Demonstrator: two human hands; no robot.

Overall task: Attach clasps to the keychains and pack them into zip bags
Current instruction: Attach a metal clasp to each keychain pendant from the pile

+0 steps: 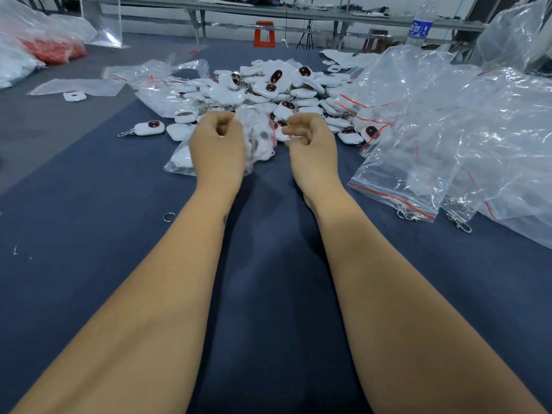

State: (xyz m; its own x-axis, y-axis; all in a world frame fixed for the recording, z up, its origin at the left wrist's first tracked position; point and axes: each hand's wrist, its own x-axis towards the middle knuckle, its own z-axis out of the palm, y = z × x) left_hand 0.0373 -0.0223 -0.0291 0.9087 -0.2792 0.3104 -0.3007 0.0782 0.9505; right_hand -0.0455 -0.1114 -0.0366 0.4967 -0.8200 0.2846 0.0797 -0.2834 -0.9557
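Note:
A clear zip bag (260,138) with a red seal strip and white keychains inside hangs between my hands, blurred. My left hand (218,144) pinches its left top edge and my right hand (310,144) pinches the right edge near the red strip. Behind the hands lies a heap of white keychains (268,88) with dark oval faces and metal clasps. One keychain (148,128) with its clasp lies apart at the left. A filled bag (179,162) lies flat just left of my left wrist.
A pile of empty clear zip bags (448,130) covers the right of the dark blue table (89,234). A loose metal ring (169,217) lies left of my forearm. Loose clasps (460,222) lie by the bags. A water bottle (419,25) stands far right.

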